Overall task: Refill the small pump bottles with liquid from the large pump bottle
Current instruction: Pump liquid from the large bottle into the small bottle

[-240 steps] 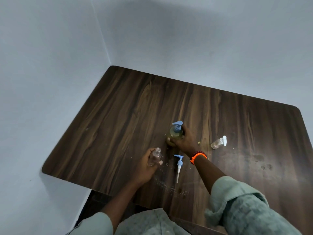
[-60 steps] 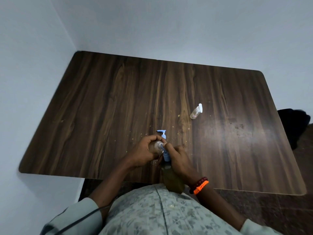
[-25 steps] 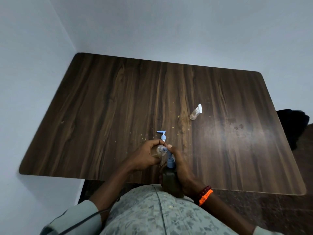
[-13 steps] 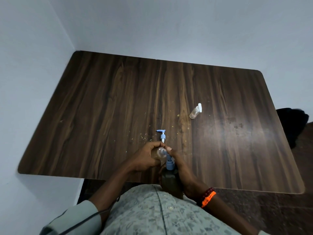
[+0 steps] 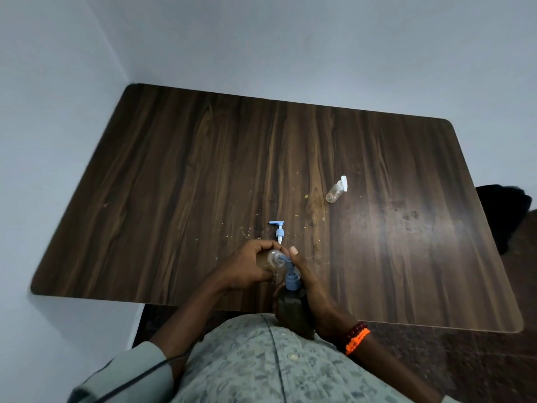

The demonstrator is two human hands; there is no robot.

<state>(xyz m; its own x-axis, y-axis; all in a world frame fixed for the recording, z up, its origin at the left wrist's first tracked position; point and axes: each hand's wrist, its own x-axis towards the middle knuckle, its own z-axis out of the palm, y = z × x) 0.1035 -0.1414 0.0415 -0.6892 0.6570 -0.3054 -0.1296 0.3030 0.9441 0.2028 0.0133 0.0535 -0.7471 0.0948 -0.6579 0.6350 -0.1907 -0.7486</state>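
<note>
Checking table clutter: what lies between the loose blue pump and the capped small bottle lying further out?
Head view: only bare table with a few yellowish crumbs between the blue pump and the capped bottle.

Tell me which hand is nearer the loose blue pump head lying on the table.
Left. The left hand lies just below the loose pump head, nearly touching; the right hand sits lower, round the large bottle.

Dark wood-grain table (image 5: 203, 175), rounded corners, fills mid-frame, pushed into a corner of pale bluish-grey walls (image 5: 290, 45). Soft sheen right of centre on its top. Dark floor (image 5: 465, 367) lower right; black object (image 5: 505, 210) at right edge.
</note>
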